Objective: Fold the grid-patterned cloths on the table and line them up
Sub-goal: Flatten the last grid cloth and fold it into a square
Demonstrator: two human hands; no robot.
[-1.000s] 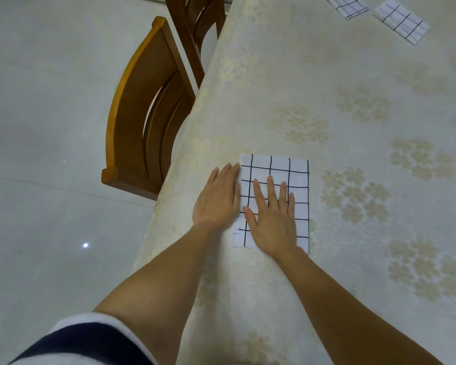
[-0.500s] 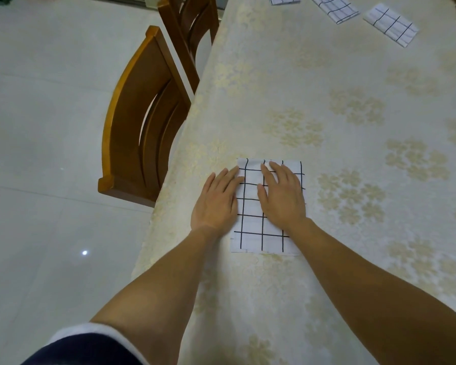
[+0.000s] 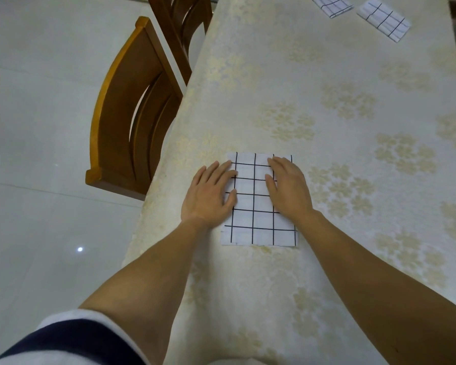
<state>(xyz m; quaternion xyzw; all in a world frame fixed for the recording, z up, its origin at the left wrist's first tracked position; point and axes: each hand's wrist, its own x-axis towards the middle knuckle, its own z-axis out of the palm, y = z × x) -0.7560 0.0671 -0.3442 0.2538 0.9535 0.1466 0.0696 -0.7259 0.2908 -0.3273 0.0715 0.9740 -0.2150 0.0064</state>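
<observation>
A folded white cloth with a black grid lies flat near the table's left edge. My left hand rests flat across its left border, fingers straight. My right hand presses flat on the cloth's right half, fingers straight and pointing away from me. Two more folded grid cloths lie at the far end of the table: one at the far right and one beside it, cut by the frame's top edge.
The table wears a cream cloth with a gold flower pattern. Two wooden chairs stand at its left side over a pale tiled floor. The table's left edge runs just beside my left hand.
My right hand has slid from the cloth's lower middle up and over to its right half. My left hand stays at the left border. The view has tilted slightly.
</observation>
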